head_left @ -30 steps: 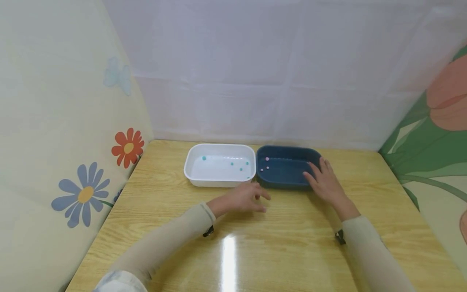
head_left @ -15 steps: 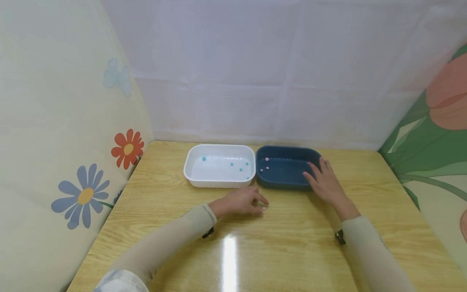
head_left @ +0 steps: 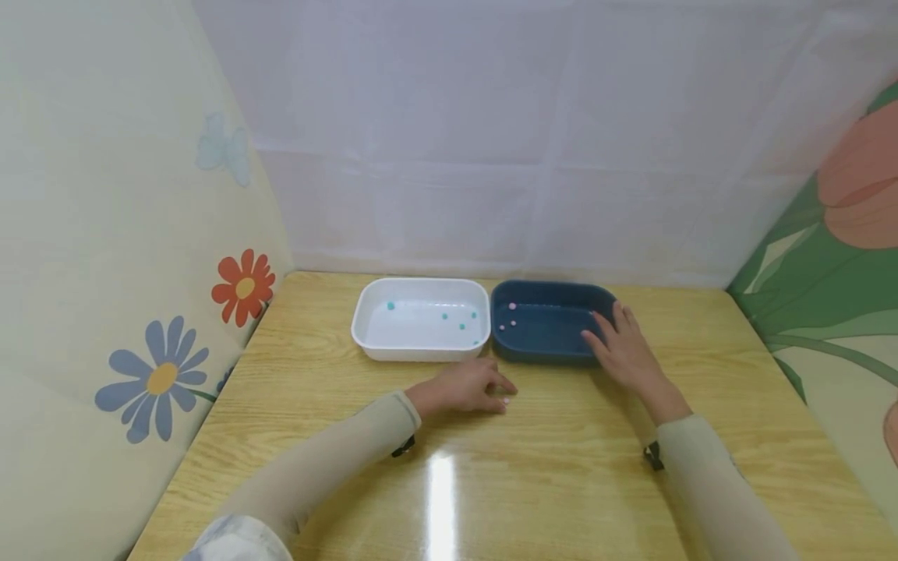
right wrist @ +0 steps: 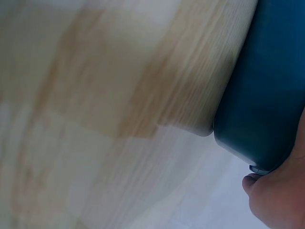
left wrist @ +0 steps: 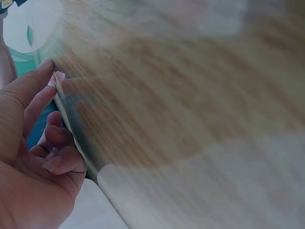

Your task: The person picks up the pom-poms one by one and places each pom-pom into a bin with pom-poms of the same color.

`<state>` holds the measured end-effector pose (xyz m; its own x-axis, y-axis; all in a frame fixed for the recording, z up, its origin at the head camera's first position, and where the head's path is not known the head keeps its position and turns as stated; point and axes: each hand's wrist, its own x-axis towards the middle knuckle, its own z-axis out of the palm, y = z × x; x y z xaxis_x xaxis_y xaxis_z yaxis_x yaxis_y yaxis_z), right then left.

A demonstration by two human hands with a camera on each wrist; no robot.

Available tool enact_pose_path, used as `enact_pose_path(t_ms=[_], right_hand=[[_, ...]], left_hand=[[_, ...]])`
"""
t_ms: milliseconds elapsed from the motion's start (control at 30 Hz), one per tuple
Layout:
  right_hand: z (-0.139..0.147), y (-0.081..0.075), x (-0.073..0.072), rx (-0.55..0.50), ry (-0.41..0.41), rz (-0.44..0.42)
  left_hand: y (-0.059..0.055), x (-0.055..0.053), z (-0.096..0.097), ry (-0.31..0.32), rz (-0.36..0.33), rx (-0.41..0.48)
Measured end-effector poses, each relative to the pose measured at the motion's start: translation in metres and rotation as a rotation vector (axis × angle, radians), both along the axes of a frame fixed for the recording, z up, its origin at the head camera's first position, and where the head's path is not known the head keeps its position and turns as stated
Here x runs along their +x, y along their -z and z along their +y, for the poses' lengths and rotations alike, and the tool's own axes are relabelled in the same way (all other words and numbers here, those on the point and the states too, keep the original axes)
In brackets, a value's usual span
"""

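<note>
In the head view, my left hand (head_left: pixel 466 386) is low over the wooden table, in front of the two trays. Its thumb and index finger pinch a small pink bead (left wrist: pixel 58 78) right at the tabletop, while the other fingers curl under, as the left wrist view shows. My right hand (head_left: pixel 627 354) holds the right end of a dark blue tray (head_left: pixel 554 358), some fingers inside the rim and others along the outer wall. Several small pink beads (head_left: pixel 513 306) lie in the blue tray's left part. A white tray (head_left: pixel 421 354) holds several small turquoise beads (head_left: pixel 390 306).
Both trays stand side by side near the back of the wooden table (head_left: pixel 547 483). Behind them hangs a white cloth (head_left: pixel 435 156). Flower-printed panels (head_left: pixel 140 234) flank the table, and a bright light reflection (head_left: pixel 440 506) shows on its front part.
My left hand has drawn slightly back and its fingers have closed in around the pink bead, which now shows at the thumb tip. The right hand and trays have stayed put.
</note>
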<state>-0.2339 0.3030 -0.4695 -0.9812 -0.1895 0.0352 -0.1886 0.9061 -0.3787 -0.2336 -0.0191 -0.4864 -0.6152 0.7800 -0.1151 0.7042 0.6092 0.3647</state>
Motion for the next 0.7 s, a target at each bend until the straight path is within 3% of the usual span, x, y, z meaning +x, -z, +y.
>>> enact_pose_path(t_ms=[400,700], right_hand=[[0.0011,0.0021,-0.0020,0.001,0.004,-0.001],[0.0010,0.0012,-0.0011,0.011,0.004,-0.008]], left_hand=[[0.0018,0.0001,0.0022,-0.017,0.012,0.038],[-0.0059,0.0011,0.0063,-0.016,0.028,0.088]])
